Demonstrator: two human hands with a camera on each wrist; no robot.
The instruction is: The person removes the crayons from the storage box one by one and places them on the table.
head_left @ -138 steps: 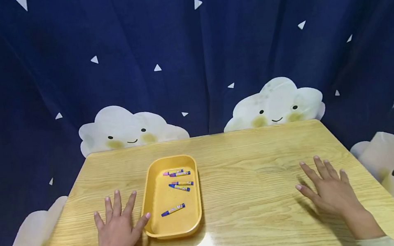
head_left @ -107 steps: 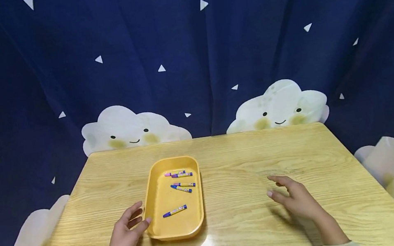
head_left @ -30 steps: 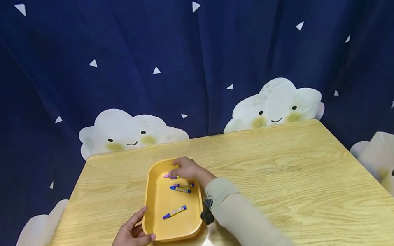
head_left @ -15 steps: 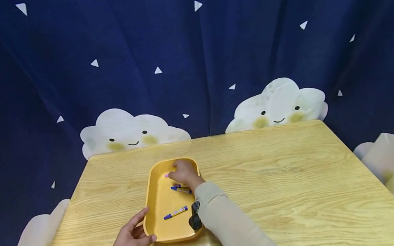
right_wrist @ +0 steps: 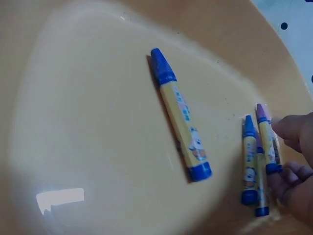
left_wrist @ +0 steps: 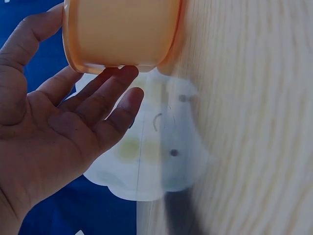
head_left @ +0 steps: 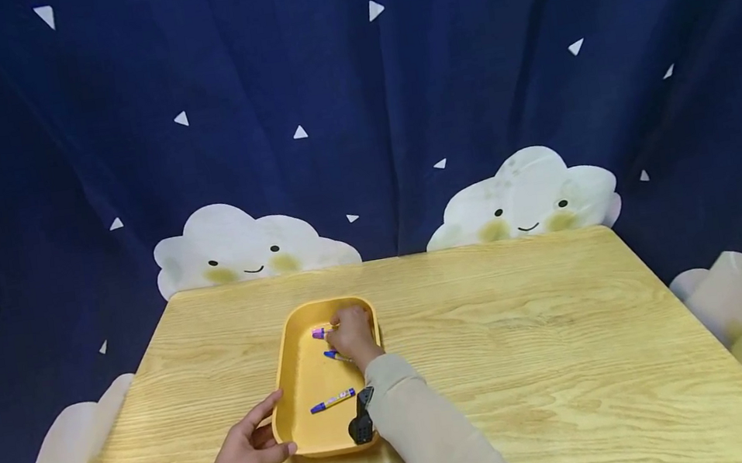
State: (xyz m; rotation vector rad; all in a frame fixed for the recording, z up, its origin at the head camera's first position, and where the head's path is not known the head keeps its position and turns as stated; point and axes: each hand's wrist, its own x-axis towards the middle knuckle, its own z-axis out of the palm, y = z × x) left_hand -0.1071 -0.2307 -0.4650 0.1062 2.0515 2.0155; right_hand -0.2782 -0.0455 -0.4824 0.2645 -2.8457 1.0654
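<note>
A shallow yellow tray (head_left: 329, 450) sits left of the table's middle and holds several crayons with yellow wrappers. My left hand (head_left: 239, 456) holds its near-left corner with thumb and fingers at the rim. Inside the far end, my right hand (head_left: 353, 335) has its fingers around a purple-tipped crayon (right_wrist: 265, 139), partly covering it. Part of another crayon shows behind that one. Just beside lie a blue crayon (right_wrist: 249, 161) and a partly hidden crayon (right_wrist: 261, 183). A dark blue crayon (head_left: 333, 401) lies alone nearer the front of the tray.
The wooden table (head_left: 532, 335) extends to the right of the tray. A dark blue curtain (head_left: 355, 108) with white triangles and clouds hangs around it. A black wrist device (head_left: 362, 419) on the right sleeve overhangs the tray's right side.
Both hands first lay spread on the table. The left came to the tray's corner; the right reached into the tray's far end. Over the last half second the purple-tipped crayon shifted under its fingers.
</note>
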